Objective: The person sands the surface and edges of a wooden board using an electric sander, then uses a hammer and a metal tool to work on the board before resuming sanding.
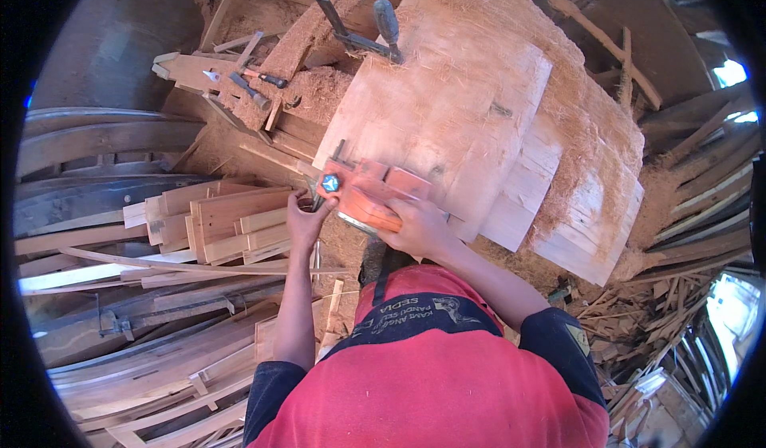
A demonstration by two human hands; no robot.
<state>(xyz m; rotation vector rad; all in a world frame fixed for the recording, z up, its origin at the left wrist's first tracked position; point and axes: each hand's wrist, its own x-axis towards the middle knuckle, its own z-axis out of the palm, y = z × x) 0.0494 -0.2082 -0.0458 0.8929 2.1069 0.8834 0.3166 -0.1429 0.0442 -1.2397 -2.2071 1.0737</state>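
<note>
An orange-red electric hand planer [367,197] with a blue knob rests on the near left part of a broad pale wooden panel [447,105]. My right hand [423,228] is wrapped round the planer's rear handle. Beside the planer's front end, at the panel's near left edge, my left hand [303,223] has its thumb and fingers closed on a dark metal clamp [316,201], partly hidden by the hand. A second clamp [386,23] with a dark grey handle grips the panel's far left edge.
Wood shavings [590,129] cover the panel's right side. A hammer [250,90] and a dark-handled tool [271,79] lie on a board at the far left. Cut planks [239,221] are stacked left of me. Wood scraps [622,320] pile up on the right.
</note>
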